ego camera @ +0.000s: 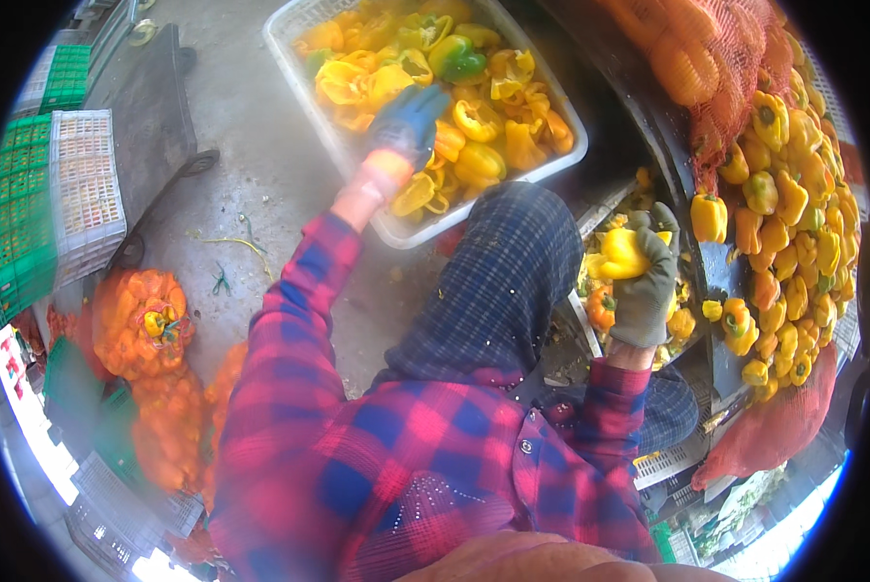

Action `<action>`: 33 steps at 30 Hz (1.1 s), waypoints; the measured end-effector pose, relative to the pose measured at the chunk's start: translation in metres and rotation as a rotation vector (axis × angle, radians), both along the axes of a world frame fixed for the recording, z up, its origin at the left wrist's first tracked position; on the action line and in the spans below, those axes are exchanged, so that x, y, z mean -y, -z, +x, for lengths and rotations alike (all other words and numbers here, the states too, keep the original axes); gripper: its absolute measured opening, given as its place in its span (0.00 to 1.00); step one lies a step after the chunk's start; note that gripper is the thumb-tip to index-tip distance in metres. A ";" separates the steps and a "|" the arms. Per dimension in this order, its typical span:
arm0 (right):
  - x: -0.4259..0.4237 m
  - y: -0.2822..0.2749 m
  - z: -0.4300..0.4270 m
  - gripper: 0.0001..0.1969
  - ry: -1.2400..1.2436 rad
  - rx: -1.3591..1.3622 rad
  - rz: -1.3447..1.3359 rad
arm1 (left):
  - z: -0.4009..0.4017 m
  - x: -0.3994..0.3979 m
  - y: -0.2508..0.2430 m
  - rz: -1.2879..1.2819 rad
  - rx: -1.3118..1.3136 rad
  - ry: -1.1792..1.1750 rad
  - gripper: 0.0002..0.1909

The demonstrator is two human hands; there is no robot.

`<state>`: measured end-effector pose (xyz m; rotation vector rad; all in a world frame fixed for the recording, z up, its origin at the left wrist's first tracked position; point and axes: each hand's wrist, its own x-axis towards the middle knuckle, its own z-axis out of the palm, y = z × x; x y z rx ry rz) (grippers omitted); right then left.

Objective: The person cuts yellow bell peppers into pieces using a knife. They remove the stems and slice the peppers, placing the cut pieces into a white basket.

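Note:
My left hand (409,124), in a blue glove, reaches palm down over a white plastic crate (318,102). Its fingers are stretched out, and I see nothing held in them. Cut yellow bell peppers (479,120) and several whole-looking ones fill the crate, among them a green-and-yellow bell pepper (457,60). On the other side of my knee, my right hand (646,284) wears a grey-green glove and grips a yellow bell pepper (622,254). Below that hand sits a container with pepper scraps and an orange bell pepper (601,307); part of it is hidden by my hand and leg.
A large heap of yellow bell peppers (788,247) lies at the right beside a full red mesh sack (740,73). Orange mesh sacks of peppers (144,320) stand at the left. Behind them are green crates (20,211), a white crate (86,189) and a flat cart (148,109).

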<state>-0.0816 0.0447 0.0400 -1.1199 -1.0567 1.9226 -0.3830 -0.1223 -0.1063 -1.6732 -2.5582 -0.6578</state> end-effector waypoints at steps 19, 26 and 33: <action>0.032 -0.013 -0.031 0.26 -0.454 0.058 -0.167 | 0.046 -0.007 -0.059 0.410 1.817 0.207 0.23; 0.031 -0.012 0.007 0.25 -0.316 0.050 -0.220 | 0.139 -0.010 -0.101 0.301 0.791 0.194 0.17; -0.024 -0.064 0.165 0.19 0.098 0.427 0.316 | 0.062 0.024 -0.022 -0.176 -0.093 0.065 0.22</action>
